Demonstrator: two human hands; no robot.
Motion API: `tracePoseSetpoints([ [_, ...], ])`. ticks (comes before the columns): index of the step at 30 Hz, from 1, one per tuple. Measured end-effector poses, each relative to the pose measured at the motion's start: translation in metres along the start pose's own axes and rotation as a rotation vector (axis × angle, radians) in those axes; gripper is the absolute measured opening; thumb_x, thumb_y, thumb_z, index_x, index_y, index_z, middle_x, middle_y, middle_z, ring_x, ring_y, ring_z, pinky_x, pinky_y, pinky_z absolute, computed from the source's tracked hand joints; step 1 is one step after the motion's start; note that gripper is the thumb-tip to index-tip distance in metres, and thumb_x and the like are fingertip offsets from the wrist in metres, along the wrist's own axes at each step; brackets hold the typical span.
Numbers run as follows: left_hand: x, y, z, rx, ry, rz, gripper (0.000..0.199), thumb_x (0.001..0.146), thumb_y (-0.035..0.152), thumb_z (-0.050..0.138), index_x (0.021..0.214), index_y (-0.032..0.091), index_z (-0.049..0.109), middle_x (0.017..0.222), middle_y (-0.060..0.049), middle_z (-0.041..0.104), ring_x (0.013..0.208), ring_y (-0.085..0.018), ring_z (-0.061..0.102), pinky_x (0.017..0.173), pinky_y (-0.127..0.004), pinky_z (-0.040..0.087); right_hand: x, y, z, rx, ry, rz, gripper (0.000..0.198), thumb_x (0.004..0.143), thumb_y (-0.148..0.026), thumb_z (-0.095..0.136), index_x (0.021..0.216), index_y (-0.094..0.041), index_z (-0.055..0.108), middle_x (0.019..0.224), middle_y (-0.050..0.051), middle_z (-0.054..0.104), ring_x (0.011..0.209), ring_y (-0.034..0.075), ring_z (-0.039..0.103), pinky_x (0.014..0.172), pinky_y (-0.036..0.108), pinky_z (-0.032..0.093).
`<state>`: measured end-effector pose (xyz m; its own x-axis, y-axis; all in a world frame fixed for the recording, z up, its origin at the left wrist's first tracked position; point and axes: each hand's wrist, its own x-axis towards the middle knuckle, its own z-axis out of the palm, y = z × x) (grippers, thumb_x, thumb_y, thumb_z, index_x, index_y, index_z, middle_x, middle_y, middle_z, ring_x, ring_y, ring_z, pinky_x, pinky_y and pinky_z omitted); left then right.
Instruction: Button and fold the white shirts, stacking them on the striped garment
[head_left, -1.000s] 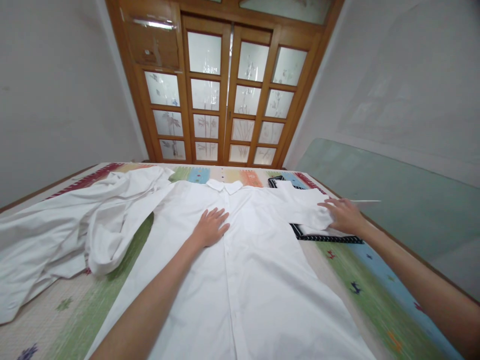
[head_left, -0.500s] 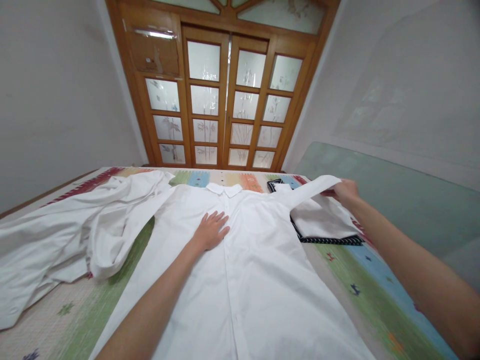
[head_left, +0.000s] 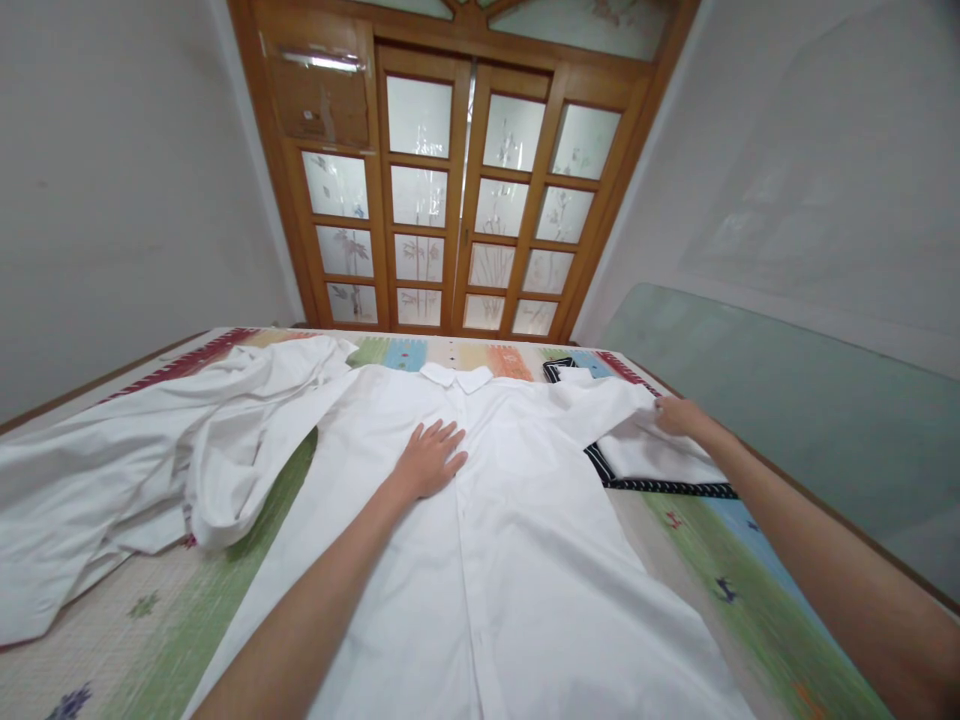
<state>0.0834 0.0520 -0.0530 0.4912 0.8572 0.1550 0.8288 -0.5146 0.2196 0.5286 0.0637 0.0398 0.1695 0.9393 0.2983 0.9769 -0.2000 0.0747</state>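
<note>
White shirt laid out on the patterned cover, and its raised sleeve has dropped lower, spreading that side flatter! Right hand pinches the sleeve's end; left hand rests palm-down, grasping nothing, on the front.

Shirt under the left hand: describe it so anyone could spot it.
Before the wooden doors lies a patterned cover. The white shirt spreads across its middle. Its collar and flat front set it apart from the crumpled cloth to the left.
</note>
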Motion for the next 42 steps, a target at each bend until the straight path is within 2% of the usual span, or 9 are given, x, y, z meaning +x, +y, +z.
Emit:
tracePoseSetpoints([
  [2, 0.0, 0.0, 0.0, 0.005, 0.011, 0.007, 0.05, 0.097, 0.045, 0.034, 0.142, 0.027, 0.046, 0.152, -0.005, 0.041, 0.142, -0.028, 0.032, 0.117, -0.055, 0.022, 0.007, -0.006, -0.01, -0.039, 0.004, 0.054, 0.03, 0.077, -0.007, 0.052, 0.098, -0.005, 0.073, 0.1, 0.024, 0.071, 0.092, 0.031, 0.066, 0.08, 0.041, 0.046],
  [4, -0.001, 0.0, 0.0, 0.013, 0.019, 0.014, 0.05, 0.097, 0.045, 0.035, 0.142, 0.026, 0.047, 0.151, -0.005, 0.042, 0.142, -0.028, 0.034, 0.116, -0.055, 0.023, 0.015, -0.02, -0.02, -0.066, 0.024, 0.033, 0.04, 0.081, -0.007, 0.046, 0.112, -0.011, 0.07, 0.118, 0.02, 0.067, 0.107, 0.031, 0.061, 0.092, 0.042, 0.043],
  [8, -0.001, 0.001, -0.002, 0.018, 0.014, 0.011, 0.05, 0.097, 0.043, 0.034, 0.141, 0.024, 0.047, 0.151, -0.006, 0.042, 0.141, -0.028, 0.034, 0.116, -0.055, 0.024, 0.028, -0.057, -0.022, -0.074, -0.056, -0.061, 0.041, 0.095, -0.028, 0.037, 0.118, -0.011, 0.066, 0.124, 0.018, 0.064, 0.114, 0.031, 0.059, 0.099, 0.043, 0.039],
  [12, -0.001, 0.001, -0.001, 0.017, 0.023, 0.01, 0.05, 0.097, 0.043, 0.035, 0.141, 0.024, 0.047, 0.151, -0.006, 0.042, 0.142, -0.028, 0.034, 0.116, -0.055, 0.023, 0.034, -0.08, -0.005, -0.16, -0.227, 0.043, 0.063, 0.088, -0.057, 0.049, 0.135, -0.015, 0.053, 0.142, 0.02, 0.05, 0.124, 0.041, 0.049, 0.095, 0.051, 0.042],
  [17, 0.0, -0.002, 0.004, 0.017, 0.057, 0.02, 0.048, 0.097, 0.043, 0.037, 0.14, 0.026, 0.049, 0.15, -0.005, 0.045, 0.141, -0.028, 0.035, 0.116, -0.056, 0.025, 0.049, -0.088, 0.008, -0.205, -0.178, -0.112, 0.053, 0.092, -0.046, 0.048, 0.136, -0.017, 0.053, 0.142, 0.016, 0.052, 0.132, 0.038, 0.038, 0.103, 0.051, 0.035],
  [23, -0.002, 0.001, 0.0, 0.006, 0.033, 0.005, 0.05, 0.098, 0.046, 0.033, 0.141, 0.026, 0.048, 0.151, -0.005, 0.043, 0.142, -0.027, 0.033, 0.117, -0.055, 0.023, 0.064, -0.101, 0.012, -0.11, -0.189, -0.169, 0.037, 0.09, -0.04, 0.054, 0.116, -0.018, 0.07, 0.12, 0.017, 0.066, 0.123, 0.035, 0.049, 0.101, 0.049, 0.036],
  [32, -0.002, 0.003, -0.002, -0.004, 0.018, -0.021, 0.056, 0.095, 0.054, 0.035, 0.142, 0.025, 0.045, 0.152, -0.005, 0.04, 0.143, -0.027, 0.031, 0.118, -0.053, 0.02, 0.073, -0.085, 0.027, -0.24, 0.021, -0.042, 0.038, 0.09, -0.014, 0.038, 0.105, -0.005, 0.071, 0.114, 0.024, 0.067, 0.117, 0.035, 0.052, 0.092, 0.044, 0.041],
  [39, -0.002, 0.005, -0.001, 0.014, 0.033, -0.028, 0.056, 0.095, 0.054, 0.037, 0.142, 0.026, 0.045, 0.152, -0.005, 0.041, 0.143, -0.027, 0.032, 0.118, -0.053, 0.022, 0.07, -0.089, 0.036, -0.26, 0.015, 0.067, 0.034, 0.084, -0.023, 0.05, 0.106, -0.006, 0.071, 0.113, 0.024, 0.066, 0.117, 0.039, 0.05, 0.095, 0.051, 0.034],
  [42, -0.002, 0.006, -0.001, 0.016, 0.03, -0.031, 0.056, 0.095, 0.053, 0.036, 0.142, 0.026, 0.045, 0.152, -0.005, 0.041, 0.143, -0.026, 0.032, 0.118, -0.053, 0.021, 0.076, -0.105, 0.03, -0.214, 0.078, -0.022, 0.034, 0.084, -0.019, 0.049, 0.108, -0.007, 0.07, 0.118, 0.024, 0.064, 0.117, 0.038, 0.05, 0.096, 0.049, 0.036],
])
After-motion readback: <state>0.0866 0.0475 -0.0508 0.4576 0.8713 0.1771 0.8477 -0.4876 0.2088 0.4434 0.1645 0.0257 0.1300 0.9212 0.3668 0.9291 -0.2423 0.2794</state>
